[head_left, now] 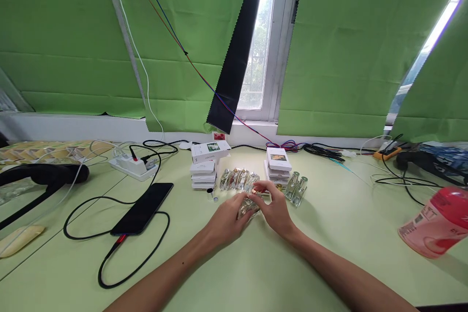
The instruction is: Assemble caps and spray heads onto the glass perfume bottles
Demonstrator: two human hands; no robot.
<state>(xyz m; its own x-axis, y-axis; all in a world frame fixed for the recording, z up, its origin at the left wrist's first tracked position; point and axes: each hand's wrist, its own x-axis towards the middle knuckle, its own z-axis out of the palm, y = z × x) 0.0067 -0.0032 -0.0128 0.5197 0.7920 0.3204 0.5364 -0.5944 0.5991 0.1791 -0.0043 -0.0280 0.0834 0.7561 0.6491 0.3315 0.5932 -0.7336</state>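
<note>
Both my hands meet at the middle of the pale green table [256, 268]. My left hand [227, 218] and my right hand [273, 208] are closed together on a small clear glass bottle [249, 206] with a gold top. Just behind them lies a row of several similar glass bottles [238, 179]. Two more bottles [297, 188] stand upright to the right. A small silver cap [210, 194] stands alone to the left of the row.
Two stacks of white boxes [204, 165] [278, 162] sit behind the bottles. A black phone [143, 207] on a cable and a white power strip [131, 165] lie left. A pink bottle [437, 224] lies at the right. Cables run along the back edge.
</note>
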